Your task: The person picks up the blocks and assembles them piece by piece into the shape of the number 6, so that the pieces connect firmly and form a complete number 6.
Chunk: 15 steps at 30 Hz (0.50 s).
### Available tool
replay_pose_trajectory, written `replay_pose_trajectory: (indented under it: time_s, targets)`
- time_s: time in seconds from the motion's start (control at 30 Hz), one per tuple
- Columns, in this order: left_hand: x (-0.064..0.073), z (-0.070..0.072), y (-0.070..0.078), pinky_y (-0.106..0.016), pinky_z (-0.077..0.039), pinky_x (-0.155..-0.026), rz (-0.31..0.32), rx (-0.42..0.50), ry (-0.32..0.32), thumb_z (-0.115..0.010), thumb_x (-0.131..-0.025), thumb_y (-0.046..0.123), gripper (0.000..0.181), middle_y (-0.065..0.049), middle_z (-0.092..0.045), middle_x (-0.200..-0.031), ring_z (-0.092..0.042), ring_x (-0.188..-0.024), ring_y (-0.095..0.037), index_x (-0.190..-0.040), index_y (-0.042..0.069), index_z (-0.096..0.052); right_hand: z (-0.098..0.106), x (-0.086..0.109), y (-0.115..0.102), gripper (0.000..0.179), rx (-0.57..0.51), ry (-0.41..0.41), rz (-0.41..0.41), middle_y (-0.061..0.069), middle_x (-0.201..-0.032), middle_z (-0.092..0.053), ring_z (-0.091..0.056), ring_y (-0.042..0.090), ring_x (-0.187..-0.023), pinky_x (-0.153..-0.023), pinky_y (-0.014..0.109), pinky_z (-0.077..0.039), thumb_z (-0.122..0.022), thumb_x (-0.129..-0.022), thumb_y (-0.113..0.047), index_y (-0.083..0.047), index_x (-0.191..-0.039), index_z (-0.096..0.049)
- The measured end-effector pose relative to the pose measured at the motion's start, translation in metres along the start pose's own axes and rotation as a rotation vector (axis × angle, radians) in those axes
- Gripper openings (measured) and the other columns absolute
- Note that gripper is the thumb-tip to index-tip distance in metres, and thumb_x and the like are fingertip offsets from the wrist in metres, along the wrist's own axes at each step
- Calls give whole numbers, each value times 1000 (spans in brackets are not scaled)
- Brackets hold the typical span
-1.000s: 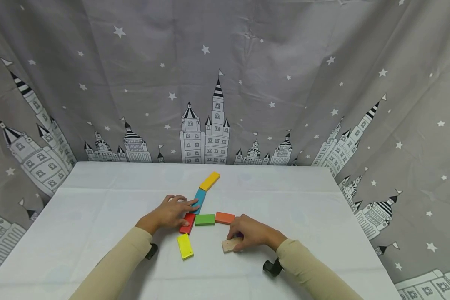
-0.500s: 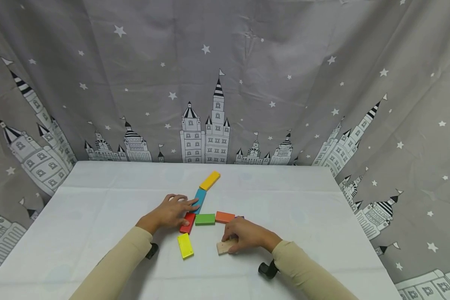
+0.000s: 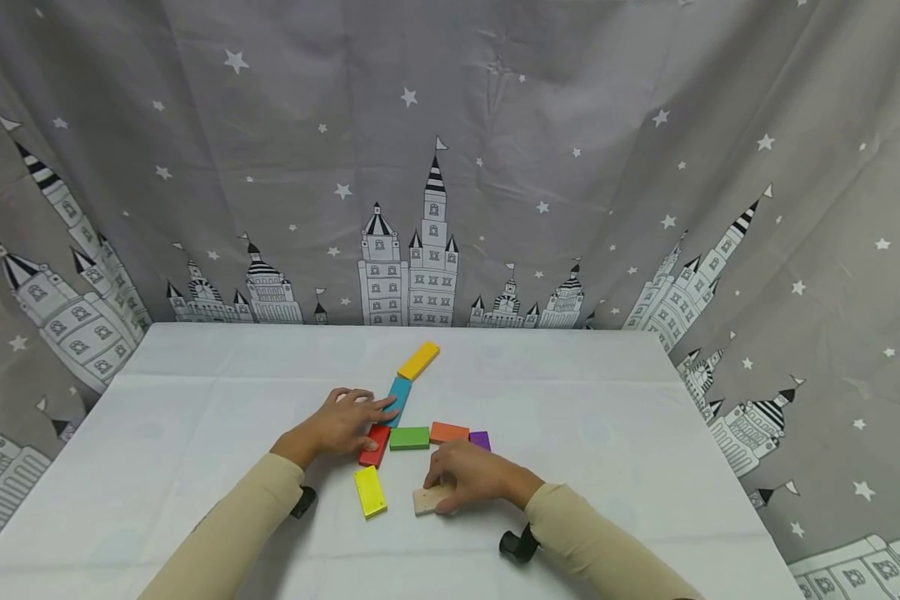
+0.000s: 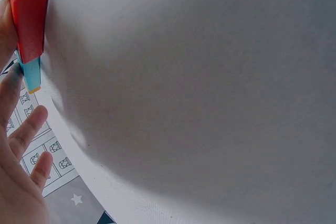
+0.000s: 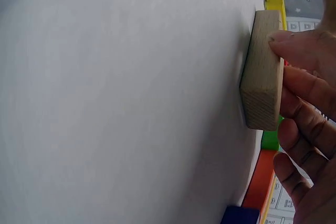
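My right hand (image 3: 472, 477) holds a plain wooden block (image 3: 429, 500) that lies on the white cloth. In the right wrist view my thumb rests on the near edge of this wooden block (image 5: 262, 72), with the fingers along its far side. My left hand (image 3: 339, 423) stretches over two blocks. Its thumb touches a red block (image 3: 372, 457) and a fingertip touches a blue block (image 3: 401, 388); the other fingers are spread in the left wrist view. A bright yellow block (image 3: 371, 492) lies between the hands, below the red block.
A golden-yellow block (image 3: 419, 361) continues the line beyond the blue one. Green (image 3: 409, 438), orange (image 3: 449, 432) and purple (image 3: 481, 440) blocks run rightward in a row from the red block. Behind the white-covered table (image 3: 607, 400) hangs a grey castle-print curtain (image 3: 555, 100).
My right hand has slid left with the wooden block, toward the bright yellow one. This uncovers the purple block. The left hand stays where it was.
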<state>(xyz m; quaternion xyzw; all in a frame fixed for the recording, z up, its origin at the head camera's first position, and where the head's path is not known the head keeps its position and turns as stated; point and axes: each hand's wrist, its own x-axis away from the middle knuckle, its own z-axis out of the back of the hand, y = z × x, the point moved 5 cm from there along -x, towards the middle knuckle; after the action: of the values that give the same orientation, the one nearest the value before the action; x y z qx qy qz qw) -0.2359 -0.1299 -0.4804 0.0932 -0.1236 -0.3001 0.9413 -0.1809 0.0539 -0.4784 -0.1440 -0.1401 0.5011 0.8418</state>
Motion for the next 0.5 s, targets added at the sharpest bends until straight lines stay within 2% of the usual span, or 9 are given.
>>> replay_pose_trajectory:
  time_s: [0.17, 0.37, 0.5]
  targets:
    - [1, 1, 1, -59, -19, -102, -3, 4, 7, -67, -79, 36, 61, 0, -36, -144, -32, -127, -33, -135, 25, -45, -2, -5, -5, 28, -2, -9, -1, -17, -84, -59, -47, -5, -77, -77, 12, -37, -72, -75, -36, -21, -98, -71]
    - [1, 0, 1, -59, -19, -101, -6, 6, 14, -67, -79, 36, 60, 0, -36, -144, -32, -127, -33, -135, 25, -45, -5, -11, -10, 29, 5, -28, -20, -19, -83, -59, -46, -5, -77, -81, 13, -37, -72, -75, -38, -23, -100, -70]
    - [1, 1, 1, -59, -19, -102, -7, 11, 16, -67, -79, 35, 60, 1, -36, -144, -32, -127, -33, -135, 25, -45, -6, -15, -15, 30, 14, -32, -3, -18, -83, -59, -45, -5, -77, -79, 12, -37, -71, -75, -38, -22, -100, -70]
